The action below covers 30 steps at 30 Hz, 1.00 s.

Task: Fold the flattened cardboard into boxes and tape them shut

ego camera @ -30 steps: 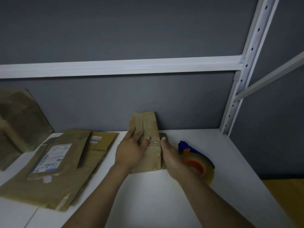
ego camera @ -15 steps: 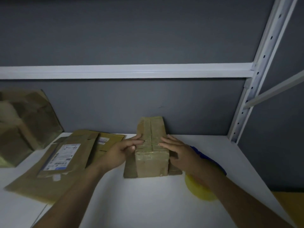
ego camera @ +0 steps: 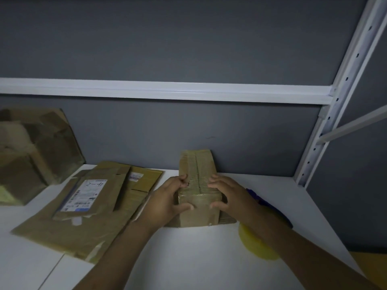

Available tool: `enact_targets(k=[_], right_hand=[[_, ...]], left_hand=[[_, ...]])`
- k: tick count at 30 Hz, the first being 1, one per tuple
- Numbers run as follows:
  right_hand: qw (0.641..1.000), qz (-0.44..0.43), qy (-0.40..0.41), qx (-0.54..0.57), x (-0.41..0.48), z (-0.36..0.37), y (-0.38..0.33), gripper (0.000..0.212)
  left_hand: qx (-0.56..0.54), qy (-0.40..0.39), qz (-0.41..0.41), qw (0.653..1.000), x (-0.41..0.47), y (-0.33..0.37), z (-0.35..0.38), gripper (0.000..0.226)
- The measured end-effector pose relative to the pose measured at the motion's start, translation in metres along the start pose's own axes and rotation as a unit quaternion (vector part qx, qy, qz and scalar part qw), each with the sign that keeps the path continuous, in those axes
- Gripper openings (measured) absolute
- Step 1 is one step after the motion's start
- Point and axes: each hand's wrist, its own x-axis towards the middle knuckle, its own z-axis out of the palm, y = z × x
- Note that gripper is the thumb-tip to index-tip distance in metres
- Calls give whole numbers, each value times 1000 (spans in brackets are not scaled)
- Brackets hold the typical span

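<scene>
A small brown cardboard box [ego camera: 198, 170] stands on the white shelf [ego camera: 188, 254], its top flaps meeting along a centre seam. My left hand [ego camera: 167, 203] grips its near left corner, fingers curled on top and thumb on the front face. My right hand [ego camera: 227, 195] grips the near right corner the same way. A tape dispenser [ego camera: 263, 239] with a blue handle and a yellowish roll lies to the right, mostly hidden behind my right forearm.
Flattened cardboard sheets [ego camera: 88, 208], one with a white shipping label, lie to the left. A larger folded box [ego camera: 33, 155] stands at the far left against the grey wall. A white shelf upright [ego camera: 326, 122] rises on the right.
The box has gone from a partly flat shape to a squared-up one. Both hands moved from its sides and top to its near corners, thumbs now on the front face.
</scene>
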Motion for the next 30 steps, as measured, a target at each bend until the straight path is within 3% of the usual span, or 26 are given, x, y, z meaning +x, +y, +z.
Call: enact_targets(k=[1, 3, 5, 8, 12, 16, 20, 25, 28, 30], right_hand=[[1000, 15, -16, 18, 1, -2, 0, 63], [997, 43, -23, 63, 3, -7, -2, 60], [994, 65, 10, 91, 9, -6, -6, 50], [993, 71, 84, 52, 18, 8, -15, 43], [988, 64, 141, 10, 18, 30, -18, 52], [996, 16, 88, 4, 6, 26, -7, 56], [999, -7, 39, 26, -1, 7, 6, 50], [995, 16, 84, -59, 15, 14, -16, 43], [998, 46, 27, 20, 14, 9, -12, 31], [996, 53, -29, 69, 9, -5, -3, 36]], left_hand=[[1, -3, -4, 1000, 0, 2, -1, 80], [-9, 1, -3, 1000, 1, 5, -2, 64], [-1, 10, 2, 1000, 4, 8, -4, 54], [47, 30, 7, 998, 10, 13, 0, 54], [76, 45, 33, 996, 11, 13, 2, 71], [49, 9, 33, 998, 11, 7, -5, 44], [-44, -41, 30, 998, 8, -2, -12, 37], [-37, -6, 51, 998, 3, -9, -5, 46], [-5, -7, 57, 998, 4, -16, -8, 62], [52, -19, 63, 996, 7, -17, -14, 68]])
